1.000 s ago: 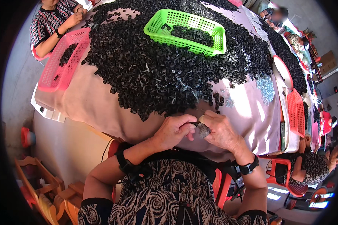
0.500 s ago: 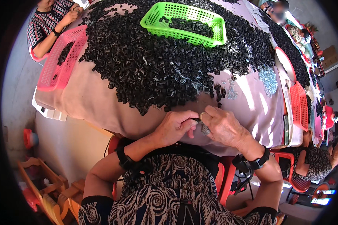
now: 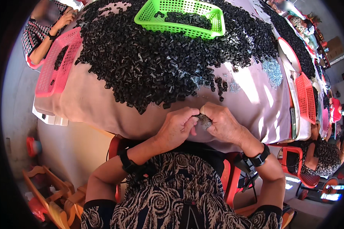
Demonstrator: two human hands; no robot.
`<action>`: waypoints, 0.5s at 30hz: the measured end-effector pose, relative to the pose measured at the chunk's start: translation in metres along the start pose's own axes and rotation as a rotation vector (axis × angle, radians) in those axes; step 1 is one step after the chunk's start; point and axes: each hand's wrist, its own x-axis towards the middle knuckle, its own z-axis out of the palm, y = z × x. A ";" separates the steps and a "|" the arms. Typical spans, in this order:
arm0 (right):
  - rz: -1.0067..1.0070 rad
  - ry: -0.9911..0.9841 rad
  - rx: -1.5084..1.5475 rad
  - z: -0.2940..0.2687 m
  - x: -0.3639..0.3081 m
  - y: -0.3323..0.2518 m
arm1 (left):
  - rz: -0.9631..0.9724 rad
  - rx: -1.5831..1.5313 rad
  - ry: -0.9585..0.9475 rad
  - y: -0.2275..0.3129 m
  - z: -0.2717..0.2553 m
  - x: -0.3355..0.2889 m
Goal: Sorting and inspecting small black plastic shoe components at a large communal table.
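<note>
Pinching a small black part (image 3: 203,119) between both sets of fingertips, your left hand (image 3: 177,128) and right hand (image 3: 223,124) meet at the table's (image 3: 103,114) near edge, just short of the black parts heap (image 3: 160,57), presumably for quick resupply.

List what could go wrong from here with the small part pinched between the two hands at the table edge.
The small dark part sits pinched between the left hand and right hand, right over the table edge. If it slips, it would likely fall into the lap or to the floor. The black pieces lie heaped close in front, with loose ones near the edge, so a forward reach might knock some off.
</note>
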 end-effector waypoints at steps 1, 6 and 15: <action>0.002 0.022 0.018 0.001 0.000 0.000 | -0.010 -0.006 0.009 0.000 0.000 0.001; 0.091 0.014 -0.010 -0.003 -0.003 -0.006 | -0.059 -0.023 -0.015 0.002 -0.006 0.005; 0.301 -0.063 0.322 -0.022 0.002 -0.011 | -0.075 -0.049 -0.048 0.006 -0.015 0.009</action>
